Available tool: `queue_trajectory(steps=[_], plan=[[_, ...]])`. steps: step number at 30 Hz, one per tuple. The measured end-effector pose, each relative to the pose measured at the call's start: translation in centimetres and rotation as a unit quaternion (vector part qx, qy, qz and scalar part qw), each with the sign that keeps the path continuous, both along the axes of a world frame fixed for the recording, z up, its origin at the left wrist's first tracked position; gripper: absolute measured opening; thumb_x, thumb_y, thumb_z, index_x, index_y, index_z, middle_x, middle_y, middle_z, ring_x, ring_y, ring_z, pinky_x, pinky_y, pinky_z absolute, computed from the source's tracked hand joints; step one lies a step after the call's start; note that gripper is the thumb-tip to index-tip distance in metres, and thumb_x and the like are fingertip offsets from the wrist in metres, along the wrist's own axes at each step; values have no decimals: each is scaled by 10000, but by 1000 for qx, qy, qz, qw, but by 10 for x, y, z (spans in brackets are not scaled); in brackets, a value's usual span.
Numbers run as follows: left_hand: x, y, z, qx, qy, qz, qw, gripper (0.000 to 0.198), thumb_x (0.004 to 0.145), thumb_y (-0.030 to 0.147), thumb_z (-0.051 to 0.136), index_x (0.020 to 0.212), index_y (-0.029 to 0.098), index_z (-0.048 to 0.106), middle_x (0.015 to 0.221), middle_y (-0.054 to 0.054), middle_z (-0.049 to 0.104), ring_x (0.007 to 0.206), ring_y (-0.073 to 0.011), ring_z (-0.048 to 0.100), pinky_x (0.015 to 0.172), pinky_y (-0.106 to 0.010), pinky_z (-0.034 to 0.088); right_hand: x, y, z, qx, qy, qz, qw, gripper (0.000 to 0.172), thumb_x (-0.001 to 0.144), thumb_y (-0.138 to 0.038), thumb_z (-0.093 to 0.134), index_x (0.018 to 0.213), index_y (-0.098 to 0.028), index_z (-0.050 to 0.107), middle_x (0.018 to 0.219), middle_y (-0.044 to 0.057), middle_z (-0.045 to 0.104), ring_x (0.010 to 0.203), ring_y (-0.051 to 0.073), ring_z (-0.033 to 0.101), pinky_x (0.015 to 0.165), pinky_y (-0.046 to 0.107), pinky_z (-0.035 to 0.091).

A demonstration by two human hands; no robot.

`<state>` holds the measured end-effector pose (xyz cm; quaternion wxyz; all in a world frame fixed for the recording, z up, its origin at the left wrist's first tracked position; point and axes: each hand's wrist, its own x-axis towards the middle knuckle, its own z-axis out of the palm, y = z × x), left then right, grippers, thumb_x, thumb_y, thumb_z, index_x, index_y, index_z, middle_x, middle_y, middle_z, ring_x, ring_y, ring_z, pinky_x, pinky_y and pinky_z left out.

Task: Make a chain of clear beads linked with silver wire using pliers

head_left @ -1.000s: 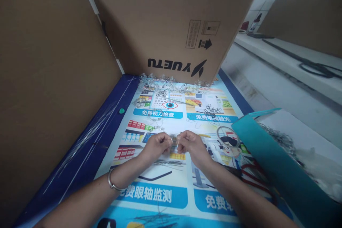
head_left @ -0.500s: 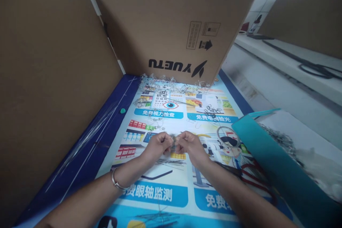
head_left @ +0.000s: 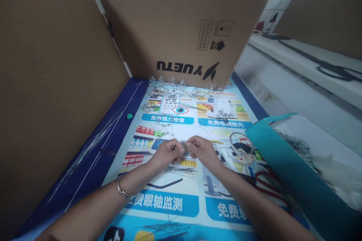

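Observation:
My left hand [head_left: 170,152] and my right hand [head_left: 201,150] meet above the middle of the printed sheet [head_left: 177,133]. Thumb and forefinger of each are pinched together on a small, thin greyish piece [head_left: 184,146] that spans the gap between them. It is too small and blurred for me to tell its kind. Just below my hands lies a bunch of thin straight wires [head_left: 179,170]. More dark wires [head_left: 166,230] are scattered near the front edge. Beyond the hands, clear bead-like pieces with wire [head_left: 165,125] rest on the sheet.
Cardboard panels [head_left: 135,15] stand at the left and back, with clear wired pieces [head_left: 195,91] along their foot. Dark small loops [head_left: 224,115] and a ring [head_left: 241,142] lie right of centre. A teal box [head_left: 294,173] holds metal bits and plastic bags. Red-handled scissors [head_left: 268,182] lie beside it.
Both hands stay in nearly the same place, still pinched together. My right hand has tipped up slightly, and the fingers have shifted a little around the small piece.

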<state>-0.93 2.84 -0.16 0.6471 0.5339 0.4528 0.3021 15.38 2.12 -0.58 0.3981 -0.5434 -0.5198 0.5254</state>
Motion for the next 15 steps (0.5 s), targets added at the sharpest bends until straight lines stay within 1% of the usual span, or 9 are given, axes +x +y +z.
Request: queue_trajectory(steps=[5,9,12,15], plan=[[1,-1,3,0,6,-1,1000,227,710,338,594,649,148,487,454,40,487,392,-71,442,400,-183,342,-2,-1,-4,51,-49,-14,997,159,752,-344,542,723,-188,554,507,-48,522,458,94,485,459,210,394],[1,-2,2,13,6,-7,1000,231,706,341,591,643,148,481,467,48,468,399,-66,433,416,-184,326,-5,-4,-2,73,-70,-27,994,127,750,-309,535,702,-194,556,516,-50,510,482,95,476,478,209,381],[3,-3,2,17,-5,-4,1000,275,699,375,598,618,150,461,486,53,448,403,-56,412,424,-185,317,-7,-5,-1,94,-88,-39,991,117,752,-293,527,691,-199,560,547,-45,509,517,97,472,502,208,376],[4,-5,4,12,-15,-1,1000,310,688,405,613,609,153,451,499,56,435,404,-53,402,424,-188,313,-7,-5,-2,107,-96,-29,989,135,766,-306,506,701,-202,562,558,-40,511,529,102,468,508,210,372]])
